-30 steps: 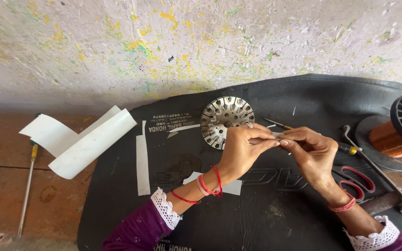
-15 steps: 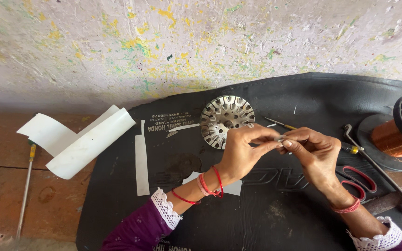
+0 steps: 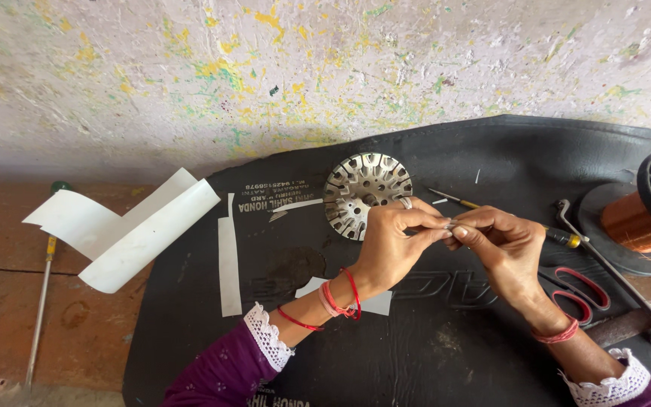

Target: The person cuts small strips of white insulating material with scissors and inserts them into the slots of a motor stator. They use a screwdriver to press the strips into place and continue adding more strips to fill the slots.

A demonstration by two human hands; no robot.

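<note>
Left hand (image 3: 397,245): fingers bunched, tips pinched on a small pale strip (image 3: 450,224) at centre of the scene; ring on one finger, red threads at the wrist.
Right hand (image 3: 502,245): fingertips closed narrow on the same small pale strip from the right, so both hands meet tip to tip above the black rubber mat (image 3: 446,354). The strip is mostly hidden by the fingers; its material cannot be told for certain, though it looks like thin paper.

Slotted metal disc (image 3: 365,192): lies flat on the mat, just beyond the left hand, apart from it.
Thin screwdriver (image 3: 491,212): on the mat, running left to right behind the right hand, partly hidden by it.
Red-handled scissors (image 3: 578,290): near right, just beside the right wrist.
Bent metal rod (image 3: 612,271): right of the scissors, running near to far.
Copper wire spool (image 3: 646,218): far right edge, black flanges.
White paper strip (image 3: 228,260): on the mat's left part, lengthwise near to far; a small white scrap lies under the left wrist.
White paper sheets (image 3: 126,230): curled, left of the mat on the brown floor.
Long screwdriver (image 3: 41,301): far left, on the floor.

Step in hand, as judged: folding or creasing the small strip between the fingertips. The next move calls for an even pinch from both sides, keeping the piece straight.
</note>
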